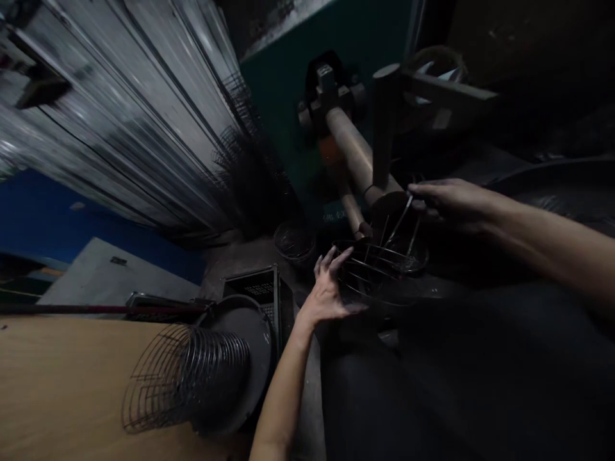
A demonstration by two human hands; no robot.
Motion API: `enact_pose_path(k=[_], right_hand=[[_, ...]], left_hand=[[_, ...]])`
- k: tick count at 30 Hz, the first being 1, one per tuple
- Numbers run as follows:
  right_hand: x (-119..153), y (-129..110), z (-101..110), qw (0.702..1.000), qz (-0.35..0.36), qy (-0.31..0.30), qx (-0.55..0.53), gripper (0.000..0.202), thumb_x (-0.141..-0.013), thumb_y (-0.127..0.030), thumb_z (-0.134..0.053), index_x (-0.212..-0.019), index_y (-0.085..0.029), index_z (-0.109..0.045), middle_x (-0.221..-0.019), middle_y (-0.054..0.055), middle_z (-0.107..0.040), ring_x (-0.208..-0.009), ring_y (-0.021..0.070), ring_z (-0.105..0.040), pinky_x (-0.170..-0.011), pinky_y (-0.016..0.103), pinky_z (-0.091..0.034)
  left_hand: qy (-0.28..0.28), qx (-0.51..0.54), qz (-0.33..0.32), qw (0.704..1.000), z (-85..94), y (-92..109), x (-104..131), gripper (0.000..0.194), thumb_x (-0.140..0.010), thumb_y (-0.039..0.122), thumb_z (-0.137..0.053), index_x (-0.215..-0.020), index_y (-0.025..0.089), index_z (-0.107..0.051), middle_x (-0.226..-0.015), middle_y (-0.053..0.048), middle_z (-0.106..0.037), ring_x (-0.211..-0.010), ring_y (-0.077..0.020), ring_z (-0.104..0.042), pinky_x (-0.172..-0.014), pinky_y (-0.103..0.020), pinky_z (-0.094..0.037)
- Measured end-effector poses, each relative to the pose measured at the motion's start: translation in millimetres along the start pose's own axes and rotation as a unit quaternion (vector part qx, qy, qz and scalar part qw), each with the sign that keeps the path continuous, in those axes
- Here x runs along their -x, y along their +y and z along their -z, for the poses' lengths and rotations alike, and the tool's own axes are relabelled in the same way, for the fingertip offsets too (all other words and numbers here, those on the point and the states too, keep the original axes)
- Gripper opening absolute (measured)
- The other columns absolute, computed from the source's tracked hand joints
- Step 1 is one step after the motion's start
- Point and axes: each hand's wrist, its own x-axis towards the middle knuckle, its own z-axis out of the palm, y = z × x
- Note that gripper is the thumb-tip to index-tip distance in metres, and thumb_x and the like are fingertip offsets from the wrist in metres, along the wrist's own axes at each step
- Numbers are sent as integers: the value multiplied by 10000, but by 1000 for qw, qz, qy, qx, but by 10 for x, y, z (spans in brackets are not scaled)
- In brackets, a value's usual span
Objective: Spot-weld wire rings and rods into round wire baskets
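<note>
A round wire rack [369,272] lies tilted below the end of a thick metal cylinder [358,150] on a green machine. My left hand [329,288] is at the rack's left edge, its fingers spread; the fingertips are near or touching the wire. At the right, my right hand [435,198] pinches a thin metal wire piece [407,208] beside the cylinder's end. This piece slants down toward the rack; whether the two are joined is too dark to tell. A second, thinner cylinder [352,208] ends just above the rack.
Stacked curved wire racks [192,365] rest on a dark round stand [262,333] at the lower left, beside a wooden board [62,384]. Behind stands a dark crate [276,282]. A bin of wires [294,242] is near the machine [288,83]. A large round container [567,173] is at right.
</note>
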Motion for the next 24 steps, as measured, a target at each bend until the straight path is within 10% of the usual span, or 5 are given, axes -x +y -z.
enact_pose_path(k=[5,9,15,20,24], right_hand=[[901,807,-135,965,159,23,207,264,-821,-402,-513,-875,-153,-582,-805,97,-624,-672,175,-583,-627,299,-486],[1349,1285,-187,889,299,-94,335,305,-851,-362,-376,-902,-189,-621,-865,113,-650,-769,239,-636,-708,382,-531],[1406,726,815,763,451,75,458,408,-926,-455,-403,-1226,-246,-584,-1231,124,-560,-1078,251,-568,-889,455,-487],[1263,383,1062,844,341,-134,392,507,-880,-590,-391,-1152,-257,-661,-1135,84,-626,-1031,215,-604,-933,391,-478],[1393,616,970,905,227,-110,342,484,-740,-641,-555,-976,-258,-733,-939,56,-679,-874,224,-649,-866,376,-519]], left_hand=[[64,151,162,973,-128,564,-102,389,-906,461,-524,-1204,213,-562,-1235,-84,-565,-1174,-234,-505,-1037,-416,-376],[42,258,234,936,-490,910,-323,278,-927,401,-487,-915,171,-643,-883,-41,-647,-859,-170,-605,-794,-277,-467],[12,247,200,948,-323,1163,-141,248,-917,375,-506,-835,160,-597,-748,-5,-567,-673,-101,-511,-631,-200,-395],[75,152,159,972,-38,1283,-109,267,-921,374,-497,-819,153,-607,-721,-15,-567,-646,-103,-507,-609,-199,-398],[83,152,212,962,-58,1264,-105,277,-908,377,-510,-792,142,-601,-735,-13,-567,-686,-102,-508,-651,-188,-397]])
